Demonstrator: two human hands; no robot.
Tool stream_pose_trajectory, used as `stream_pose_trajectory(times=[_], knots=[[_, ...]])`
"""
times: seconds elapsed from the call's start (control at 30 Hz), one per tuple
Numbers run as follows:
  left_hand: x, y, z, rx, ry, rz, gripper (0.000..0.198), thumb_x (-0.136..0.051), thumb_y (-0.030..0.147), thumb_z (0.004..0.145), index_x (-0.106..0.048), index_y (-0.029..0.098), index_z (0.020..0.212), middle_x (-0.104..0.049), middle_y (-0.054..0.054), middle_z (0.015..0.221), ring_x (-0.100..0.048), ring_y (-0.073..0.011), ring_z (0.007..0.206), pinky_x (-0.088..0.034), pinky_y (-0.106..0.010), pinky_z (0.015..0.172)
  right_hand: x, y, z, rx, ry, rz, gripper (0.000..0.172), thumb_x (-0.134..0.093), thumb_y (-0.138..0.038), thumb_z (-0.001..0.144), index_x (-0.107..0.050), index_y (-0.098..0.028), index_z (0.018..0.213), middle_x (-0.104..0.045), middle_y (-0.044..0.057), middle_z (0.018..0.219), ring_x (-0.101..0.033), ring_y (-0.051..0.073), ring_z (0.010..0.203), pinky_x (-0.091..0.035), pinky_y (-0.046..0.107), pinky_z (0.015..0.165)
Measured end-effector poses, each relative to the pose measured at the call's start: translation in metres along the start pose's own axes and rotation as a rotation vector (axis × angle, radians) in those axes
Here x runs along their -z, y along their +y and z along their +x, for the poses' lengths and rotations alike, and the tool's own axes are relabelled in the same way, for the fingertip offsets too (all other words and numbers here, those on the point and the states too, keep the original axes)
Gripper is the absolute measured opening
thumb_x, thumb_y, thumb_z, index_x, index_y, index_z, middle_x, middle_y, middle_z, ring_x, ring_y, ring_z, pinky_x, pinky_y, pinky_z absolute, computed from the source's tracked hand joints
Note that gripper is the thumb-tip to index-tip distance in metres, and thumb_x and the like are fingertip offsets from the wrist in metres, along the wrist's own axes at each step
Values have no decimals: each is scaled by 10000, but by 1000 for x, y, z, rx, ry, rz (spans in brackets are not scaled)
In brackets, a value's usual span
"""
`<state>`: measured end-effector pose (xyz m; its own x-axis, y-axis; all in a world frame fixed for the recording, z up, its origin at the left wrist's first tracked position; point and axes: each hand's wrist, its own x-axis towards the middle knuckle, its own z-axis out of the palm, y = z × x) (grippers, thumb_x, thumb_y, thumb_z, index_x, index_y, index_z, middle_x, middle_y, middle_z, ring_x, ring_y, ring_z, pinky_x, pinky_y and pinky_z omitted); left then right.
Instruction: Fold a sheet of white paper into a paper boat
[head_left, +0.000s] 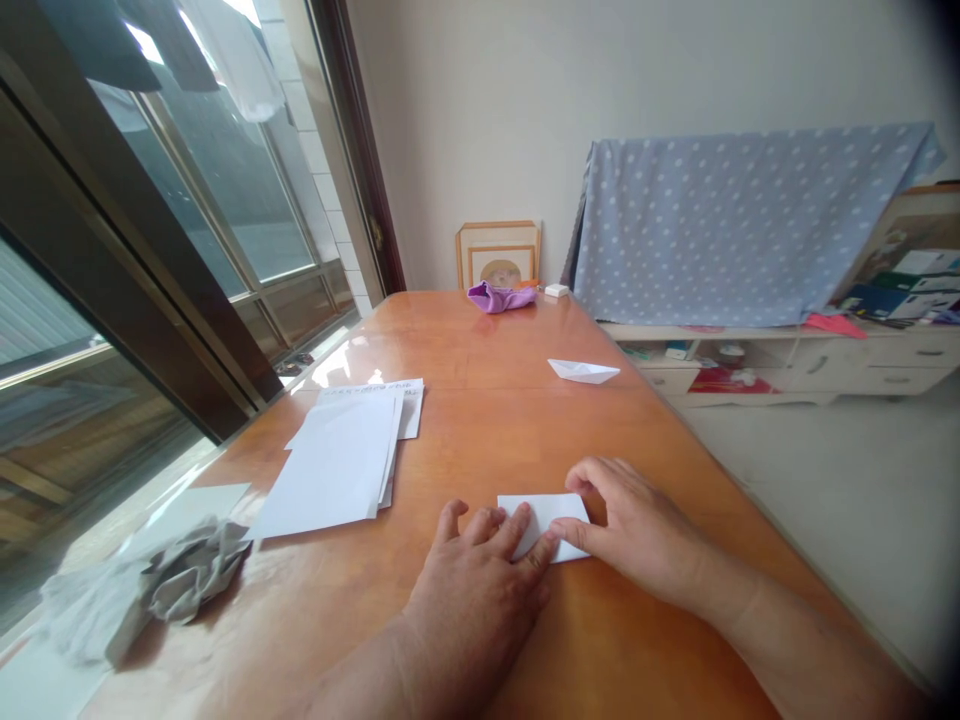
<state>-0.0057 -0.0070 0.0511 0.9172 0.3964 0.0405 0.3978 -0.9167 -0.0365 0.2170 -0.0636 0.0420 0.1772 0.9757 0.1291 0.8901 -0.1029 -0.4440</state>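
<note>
A small folded sheet of white paper (541, 508) lies on the wooden table before me. My left hand (491, 570) rests over its left and near side, fingers spread and fingertips pressing it down. At the paper's right end is my right hand (637, 520), the thumb on top near the left index fingertip and the index finger curled at the far right corner. The other right fingers are mostly hidden behind the index finger. Farther up the table, at the right, stands a white folded paper boat (583, 371), apart from both hands.
A stack of white sheets (330, 460) lies left of the hands. Crumpled grey cloth (196, 568) sits at the table's left edge. A purple cloth (501, 297) and a small white box (556, 290) are at the far end. The table's right edge (739, 490) runs beyond my right forearm.
</note>
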Motion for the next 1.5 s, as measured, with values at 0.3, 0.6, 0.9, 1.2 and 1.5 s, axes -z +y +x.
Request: stream_pose_trajectory(times=[0.3, 0.6, 0.9, 1.2, 1.5], knots=[[-1, 0, 1, 0, 19, -3, 414, -351, 451, 1042, -528, 356, 1404, -472, -62, 1496, -504, -308, 1203, -310, -561, 1031, -9, 18, 6, 10, -205, -125, 1015, -544, -716, 820, -116, -254, 1616, -108, 76, 1683, 26, 354, 1537, -106, 626, 1205], [-2, 0, 1, 16, 25, -27, 429, -349, 455, 1042, -522, 343, 1419, -479, -65, 1488, -495, -307, 1196, -300, -557, 1031, -5, 15, 7, -17, -243, -155, 1144, -552, -798, 751, -59, -238, 1619, -22, 72, 1684, 86, 355, 1530, -51, 666, 1194], [-4, 0, 0, 17, 32, -25, 430, -357, 447, 1041, -499, 346, 1434, -471, -53, 1501, -493, -308, 1207, -297, -550, 1033, -6, 17, 7, 1, -256, -152, 1171, -595, -784, 735, -59, -234, 1619, -38, 103, 1685, 83, 386, 1524, -38, 671, 1189], [-4, 1, 0, 23, 27, -12, 433, -349, 444, 1042, -491, 367, 1444, -466, -51, 1503, -485, -309, 1228, -300, -523, 1029, -6, 20, 7, -14, -282, -184, 1179, -559, -835, 720, -67, -250, 1617, -12, 99, 1682, 103, 391, 1519, -19, 681, 1182], [-5, -1, 1, 16, 37, -49, 439, -361, 435, 1037, -455, 380, 1462, -479, -40, 1496, -477, -319, 1232, -287, -551, 1023, 8, 36, 2, -45, -307, -187, 1209, -580, -834, 703, -33, -258, 1615, 51, 94, 1673, 134, 379, 1514, 8, 690, 1176]])
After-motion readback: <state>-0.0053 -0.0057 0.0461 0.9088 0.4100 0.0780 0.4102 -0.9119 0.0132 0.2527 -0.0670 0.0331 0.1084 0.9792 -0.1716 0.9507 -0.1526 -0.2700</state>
